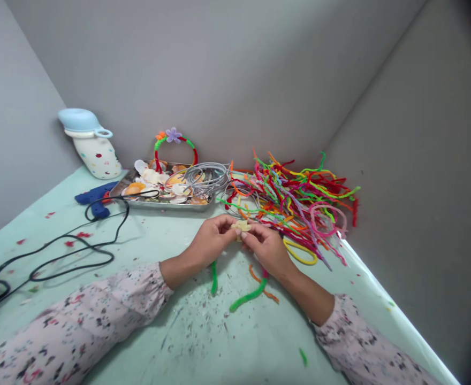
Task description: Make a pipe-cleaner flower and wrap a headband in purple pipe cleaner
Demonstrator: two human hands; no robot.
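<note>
My left hand (214,239) and my right hand (268,247) meet over the middle of the table, their fingertips pinching a small pale yellow flower (241,226) from both sides. Below my hands hang the green fuzzy ends of a pipe-cleaner band (249,297), one under each hand; its upper part is hidden by my fingers and palms. An orange pipe cleaner piece (271,295) lies close to the right green end. Whether the flower is joined to the band cannot be seen.
A heap of coloured pipe cleaners (299,198) lies behind my right hand. Behind my left are a metal tray (171,205) of shells, a wire coil (209,177) and a flowered headband (195,155). At left: a blue glue gun (97,197), black cord (99,247) and bottle (95,149).
</note>
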